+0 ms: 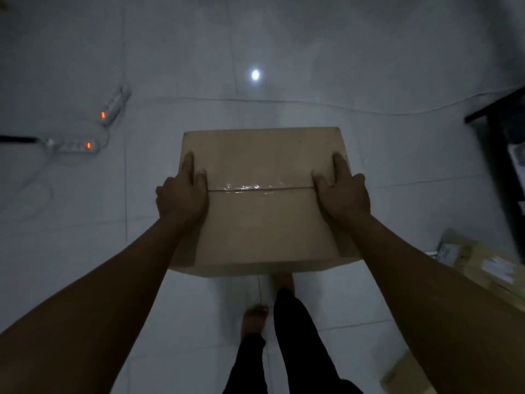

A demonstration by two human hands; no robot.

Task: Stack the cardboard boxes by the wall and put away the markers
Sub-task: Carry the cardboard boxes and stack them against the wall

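A brown cardboard box [262,220], its top seam taped shut, is held in the air above the tiled floor in front of me. My left hand [181,194] grips its left side, thumb on the top near the seam. My right hand [342,191] grips the right side the same way. My bare feet and dark trousers show below the box. No markers are in view.
Two white power strips [81,146] with lit red switches and their cords lie on the floor at the left. A thin cable crosses the floor beyond the box. More cardboard boxes [480,265] lie at the right, under dark furniture [500,132].
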